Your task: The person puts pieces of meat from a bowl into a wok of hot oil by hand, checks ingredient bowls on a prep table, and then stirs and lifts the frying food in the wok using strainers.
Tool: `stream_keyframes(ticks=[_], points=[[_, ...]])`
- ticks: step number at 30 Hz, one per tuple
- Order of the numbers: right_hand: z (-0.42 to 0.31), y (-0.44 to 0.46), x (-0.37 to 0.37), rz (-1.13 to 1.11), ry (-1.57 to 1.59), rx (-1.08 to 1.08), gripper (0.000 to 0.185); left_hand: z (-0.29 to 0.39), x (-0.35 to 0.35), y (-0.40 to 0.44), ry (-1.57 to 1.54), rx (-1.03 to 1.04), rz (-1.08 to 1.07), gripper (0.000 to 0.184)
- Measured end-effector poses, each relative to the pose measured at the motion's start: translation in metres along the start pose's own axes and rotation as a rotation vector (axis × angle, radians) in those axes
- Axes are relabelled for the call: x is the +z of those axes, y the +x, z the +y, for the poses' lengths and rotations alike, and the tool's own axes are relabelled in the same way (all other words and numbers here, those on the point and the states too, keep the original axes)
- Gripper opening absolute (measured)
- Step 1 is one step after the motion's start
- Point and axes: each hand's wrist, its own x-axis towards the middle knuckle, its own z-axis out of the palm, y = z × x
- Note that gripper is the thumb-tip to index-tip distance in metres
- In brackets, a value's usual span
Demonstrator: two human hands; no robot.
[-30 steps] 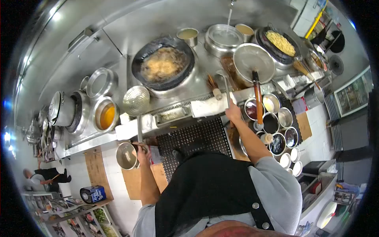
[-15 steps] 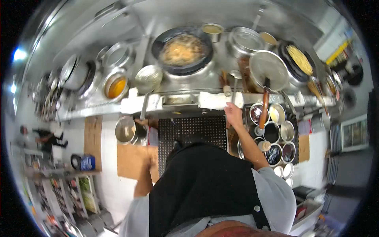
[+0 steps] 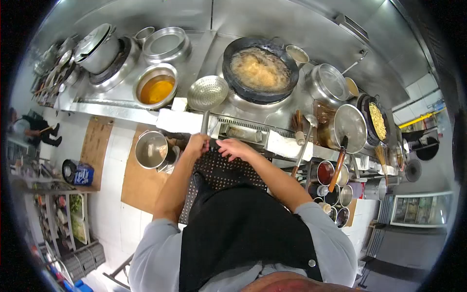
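Note:
My left hand [image 3: 197,145] is closed round the lower end of the handle of a perforated skimmer [image 3: 208,93]. The skimmer's bowl rests at the front of the steel stove, left of a black wok [image 3: 233,86]. Golden food [image 3: 260,70] bubbles in oil inside that wok. Close beside my left hand, my right hand [image 3: 237,149] holds nothing, its fingers loosely apart. To the right, a ladle [image 3: 311,120] lies over a folded white cloth [image 3: 287,146], its handle hanging past the stove's front edge.
A steel bowl of orange liquid [image 3: 156,86] and a lidded pot [image 3: 97,48] stand left. Right are a large strainer [image 3: 351,129], a pan of noodles [image 3: 376,121] and several sauce pots [image 3: 325,173]. A pot [image 3: 151,150] sits below the edge. Another person [image 3: 31,126] is far left.
My right hand has left the ladle's handle and moved left. My left hand has risen from my side to the skimmer's handle. The view has shifted and turned.

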Motion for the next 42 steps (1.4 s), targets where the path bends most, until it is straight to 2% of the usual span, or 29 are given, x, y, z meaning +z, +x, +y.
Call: stream_keyframes(ticks=[1, 5, 6, 7, 8, 9, 10, 11, 12, 13, 15, 17, 18, 19, 21, 22, 23, 24, 25, 26, 27, 28, 30, 31, 33, 34, 39, 40, 42], points=[[-0.018, 0.009, 0.01, 0.027, 0.02, 0.066, 0.074, 0.013, 0.005, -0.01, -0.279, -0.187, 0.013, 0.008], [-0.067, 0.026, 0.036, -0.25, 0.316, -0.013, 0.056, 0.04, 0.004, -0.054, -0.413, -0.102, -0.203, 0.025], [-0.079, 0.018, 0.042, -0.107, 0.277, -0.075, 0.043, 0.054, 0.001, -0.052, -0.418, -0.107, -0.22, 0.025], [-0.088, 0.014, 0.042, -0.091, 0.276, -0.068, 0.043, 0.08, -0.002, -0.055, -0.253, -0.036, -0.287, 0.028], [-0.096, 0.011, 0.039, 0.094, 0.365, -0.19, 0.039, 0.104, -0.003, -0.053, -0.089, 0.043, -0.348, 0.032], [-0.107, 0.006, 0.035, 0.279, 0.452, -0.32, 0.034, 0.126, 0.0, -0.044, -0.089, 0.048, -0.359, 0.032], [-0.127, -0.003, 0.028, 0.371, 0.649, -0.332, 0.032, 0.148, 0.005, -0.032, 0.072, 0.135, -0.443, 0.041], [-0.126, -0.002, 0.004, 0.356, 0.622, -0.43, 0.031, 0.161, 0.008, -0.026, 0.233, 0.222, -0.524, 0.05], [-0.14, 0.0, -0.009, 0.501, 0.656, -0.574, 0.029, 0.168, 0.008, -0.024, 0.234, 0.229, -0.533, 0.05], [-0.17, -0.024, -0.024, 0.6, 0.726, -0.45, 0.026, 0.173, 0.008, -0.022, 0.265, 0.314, -0.534, 0.057], [-0.165, -0.026, -0.08, 0.808, 0.456, -0.452, 0.026, 0.172, 0.002, -0.022, 0.293, 0.401, -0.528, 0.064], [-0.141, -0.021, -0.139, 0.928, 0.041, -0.516, 0.025, 0.138, -0.03, -0.028, 0.172, 0.276, -0.424, 0.066], [-0.148, -0.034, -0.146, 1.018, -0.1, -0.386, 0.031, 0.106, -0.05, -0.027, 0.293, 0.278, -0.337, 0.065], [-0.142, -0.035, -0.158, 1.017, -0.095, -0.39, 0.031, 0.066, -0.072, -0.024, 0.413, 0.282, -0.248, 0.065], [-0.12, -0.026, -0.188, 1.201, -0.646, -0.302, 0.041, -0.019, -0.116, -0.038, 0.629, 0.234, -0.034, 0.073], [-0.113, -0.023, -0.198, 1.132, -0.662, -0.203, 0.049, -0.053, -0.138, -0.051, 0.849, 0.177, 0.008, 0.075], [-0.104, -0.024, -0.201, 1.131, -0.653, -0.214, 0.049, -0.089, -0.157, -0.073, 0.923, 0.139, 0.047, 0.066], [-0.099, -0.026, -0.204, 1.083, -0.723, -0.149, 0.052, -0.16, -0.189, -0.078, 0.932, 0.076, 0.035, 0.063], [-0.093, -0.027, -0.208, 1.032, -0.794, -0.084, 0.056, -0.14, -0.183, -0.121, 0.98, -0.167, -0.039, 0.063], [-0.086, -0.029, -0.21, 1.003, -0.804, -0.071, 0.064, -0.257, -0.213, -0.114, 1.104, -0.216, 0.214, 0.063], [-0.077, -0.033, -0.211, 0.996, -0.799, -0.081, 0.064, -0.312, -0.23, -0.134, 0.831, -0.185, 0.297, 0.058], [-0.065, -0.036, -0.211, 1.019, -0.836, -0.109, 0.06, -0.304, -0.218, -0.167, 0.558, -0.135, 0.375, 0.053], [-0.045, -0.038, -0.216, 1.027, -0.859, -0.134, 0.057, -0.334, -0.206, -0.205, 0.368, -0.754, 0.29, 0.045], [-0.034, -0.038, -0.221, 1.011, -0.888, -0.142, 0.062, -0.33, -0.187, -0.232, 0.379, -0.769, 0.298, 0.045], [-0.015, -0.046, -0.226, 0.98, -0.899, -0.128, 0.066, -0.318, -0.155, -0.28, 0.174, -0.537, 0.359, 0.034], [-0.018, -0.055, -0.224, 0.938, -0.861, -0.099, 0.067, -0.337, -0.148, -0.282, 0.379, -0.462, 0.253, 0.029], [-0.01, -0.101, -0.218, 0.829, -0.734, -0.04, 0.066, -0.35, -0.095, -0.253, 0.255, -0.851, 0.347, 0.026], [0.004, -0.099, -0.224, 0.827, -0.782, -0.104, 0.065, -0.345, -0.088, -0.25, 0.266, -0.849, 0.346, 0.026], [0.009, -0.127, -0.227, 0.833, -0.764, -0.221, 0.066, -0.32, -0.08, -0.241, 0.572, -0.343, 0.08, 0.039]])
